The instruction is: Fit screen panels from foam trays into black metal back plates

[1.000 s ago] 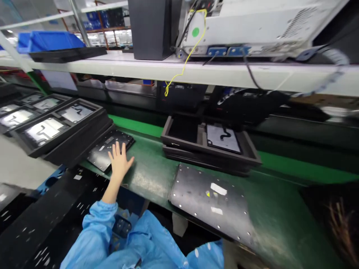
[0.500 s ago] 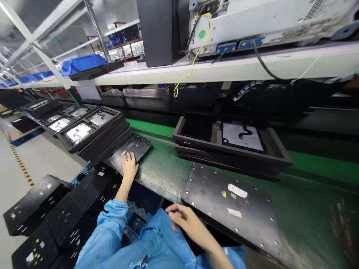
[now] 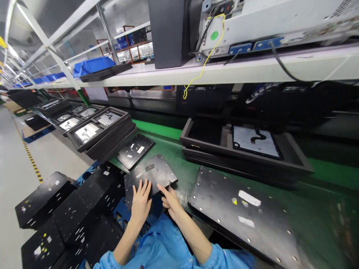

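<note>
A black flat panel with studs along its border and a label lies on the green bench, close in front of me. My left hand rests on its near left part, fingers spread. At its near right edge is my right hand, index finger stretched onto the panel. A thin metal tool pokes up from my right hand's curled fingers; its kind cannot be made out. Just behind lies another labelled black panel. To the right, a larger stack of black panels carries white and yellow stickers.
Dark foam trays holding screen-like parts stand at the back right, and more stacked trays at the left. Black boxes are piled low on the left. A white shelf crosses overhead, with a yellow cord hanging from it.
The panel under my left hand has come nearer to me and right, uncovering another panel behind it. My right hand has moved up from my lap to the panel's edge. The view has shifted slightly left.
</note>
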{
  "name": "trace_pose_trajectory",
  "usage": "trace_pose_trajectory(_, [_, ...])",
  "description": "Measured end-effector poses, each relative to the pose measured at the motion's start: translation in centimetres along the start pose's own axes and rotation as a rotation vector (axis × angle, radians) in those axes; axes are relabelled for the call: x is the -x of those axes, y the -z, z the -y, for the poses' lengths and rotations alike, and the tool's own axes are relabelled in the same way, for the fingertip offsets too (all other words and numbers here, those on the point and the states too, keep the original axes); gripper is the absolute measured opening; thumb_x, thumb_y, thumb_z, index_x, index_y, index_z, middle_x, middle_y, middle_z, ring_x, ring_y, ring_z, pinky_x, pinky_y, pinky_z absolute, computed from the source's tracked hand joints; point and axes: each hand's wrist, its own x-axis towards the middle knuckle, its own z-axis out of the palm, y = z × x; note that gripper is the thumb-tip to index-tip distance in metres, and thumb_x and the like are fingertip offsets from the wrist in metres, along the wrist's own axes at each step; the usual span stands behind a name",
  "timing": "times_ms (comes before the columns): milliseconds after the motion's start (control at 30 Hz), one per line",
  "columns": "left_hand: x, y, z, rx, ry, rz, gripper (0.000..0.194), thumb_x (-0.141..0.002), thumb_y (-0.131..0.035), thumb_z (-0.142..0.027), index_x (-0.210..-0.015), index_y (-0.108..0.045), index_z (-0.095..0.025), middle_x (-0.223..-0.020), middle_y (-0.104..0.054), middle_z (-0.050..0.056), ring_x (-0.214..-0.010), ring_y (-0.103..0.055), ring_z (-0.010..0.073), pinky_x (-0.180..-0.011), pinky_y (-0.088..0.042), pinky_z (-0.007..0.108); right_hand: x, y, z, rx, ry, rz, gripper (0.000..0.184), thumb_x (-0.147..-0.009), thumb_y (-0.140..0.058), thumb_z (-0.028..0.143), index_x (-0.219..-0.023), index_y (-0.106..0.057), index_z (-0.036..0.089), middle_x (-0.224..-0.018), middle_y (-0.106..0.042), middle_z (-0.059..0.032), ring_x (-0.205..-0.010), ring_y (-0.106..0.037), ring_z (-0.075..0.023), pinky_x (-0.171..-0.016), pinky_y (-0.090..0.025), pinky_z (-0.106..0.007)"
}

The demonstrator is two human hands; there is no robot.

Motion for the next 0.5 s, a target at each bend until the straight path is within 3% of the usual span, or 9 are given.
trace_pose_trajectory(67, [0.9,-0.4,-0.6,0.021,-0.011,-0.025,0.108,-0.094,-0.053,0.000,-0.182,-0.002,-0.036,-0.180,-0.042,0.011,-0.169,-0.035,0.0377,-0.130,-0.038,0.077,-0.4,-0.6,-0.3,-0.026,0.016,-0.049,0.065,-0.058,-0.102,0.062,-0.096,-0.066,0.022,-0.053,-0.044,0.0143,-0.041,-0.026,-0.0049,-0.040,-0.016,-0.021])
trace_pose_trajectory(133, [1.6,-0.9,-1.0,0.031,-0.021,-0.057,0.107,-0.096,-0.053,-0.001,-0.182,-0.001,-0.037,-0.179,-0.043,0.011,-0.169,-0.035,0.0374,-0.131,-0.038,0.078,0.1,-0.8,-0.7,-0.031,0.039,-0.060,0.063,-0.055,-0.104,0.060,-0.090,-0.068,0.022,-0.053,-0.052,0.0094,-0.044,-0.044,-0.0106,-0.041,-0.033,-0.024])
trace_pose_trajectory(200, [2.3,-1.1,-1.5,0.055,-0.023,-0.114,0.102,-0.099,-0.052,-0.003,-0.182,-0.004,-0.038,-0.177,-0.047,0.011,-0.168,-0.036,0.0354,-0.131,-0.039,0.076,1.2,-0.3,-0.6,-0.044,0.136,-0.023,0.062,-0.057,-0.105,0.059,-0.095,-0.075,0.020,-0.074,-0.075,-0.0022,-0.068,-0.071,-0.0215,-0.062,-0.060,-0.033])
trace_pose_trajectory(233, [2.5,-1.1,-1.8,0.074,-0.028,-0.149,0.099,-0.101,-0.052,-0.004,-0.182,-0.007,-0.038,-0.176,-0.049,0.011,-0.168,-0.037,0.0341,-0.132,-0.040,0.075,2.0,0.1,-0.3,-0.044,0.210,0.010,0.062,-0.059,-0.105,0.058,-0.100,-0.077,0.020,-0.091,-0.083,-0.0071,-0.087,-0.078,-0.0270,-0.081,-0.066,-0.040])
trace_pose_trajectory(300, [2.5,-0.6,-2.8,0.124,-0.085,-0.214,0.093,-0.103,-0.053,-0.006,-0.182,-0.013,-0.035,-0.174,-0.052,0.012,-0.168,-0.038,0.0322,-0.134,-0.040,0.071,3.8,1.6,0.4,-0.016,0.362,0.061,0.059,-0.067,-0.103,0.057,-0.110,-0.081,0.022,-0.120,-0.085,-0.0108,-0.119,-0.078,-0.0334,-0.112,-0.060,-0.049])
trace_pose_trajectory(333, [2.3,-0.1,-3.5,0.150,-0.140,-0.235,0.091,-0.103,-0.054,-0.007,-0.182,-0.017,-0.032,-0.173,-0.053,0.012,-0.168,-0.039,0.0320,-0.136,-0.039,0.070,4.9,2.6,0.8,0.008,0.414,0.060,0.058,-0.071,-0.101,0.057,-0.115,-0.081,0.024,-0.127,-0.083,-0.0111,-0.127,-0.075,-0.0349,-0.119,-0.056,-0.052])
trace_pose_trajectory(500, [-0.4,3.2,-8.7,0.214,-0.534,-0.184,0.082,-0.102,-0.057,-0.008,-0.179,-0.031,-0.021,-0.174,-0.053,0.010,-0.171,-0.032,0.0351,-0.142,-0.026,0.068,11.5,9.3,0.9,0.117,0.440,-0.224,0.069,-0.078,-0.095,0.063,-0.136,-0.079,0.029,-0.129,-0.084,-0.0114,-0.132,-0.073,-0.0403,-0.125,-0.050,-0.064])
